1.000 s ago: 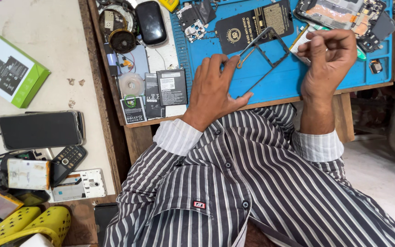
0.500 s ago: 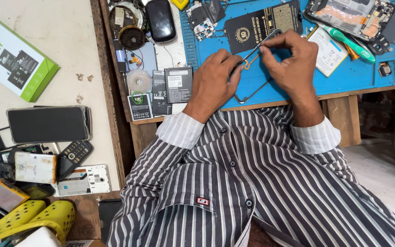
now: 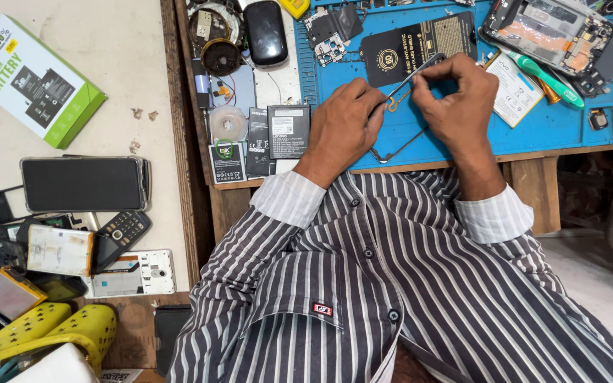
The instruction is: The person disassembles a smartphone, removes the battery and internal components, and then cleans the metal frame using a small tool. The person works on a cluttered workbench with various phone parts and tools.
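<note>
Both hands pinch a thin phone frame [image 3: 409,106] over the blue mat [image 3: 569,124] on the desk; left hand [image 3: 342,124] steadies, right hand [image 3: 459,99] grips its top edge; looks mid-inspection, next bit probably needs a gentle touch.

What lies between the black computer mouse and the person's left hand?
In the head view, the blue work mat's left edge with small dark phone parts lies between black mouse and left hand.

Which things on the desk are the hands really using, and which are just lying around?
In use:
left hand
right hand
thin phone frame, held by both
blue work mat under it

Just lying about:
green box
black phone
opened phone
green-handled tool
tape roll
</note>
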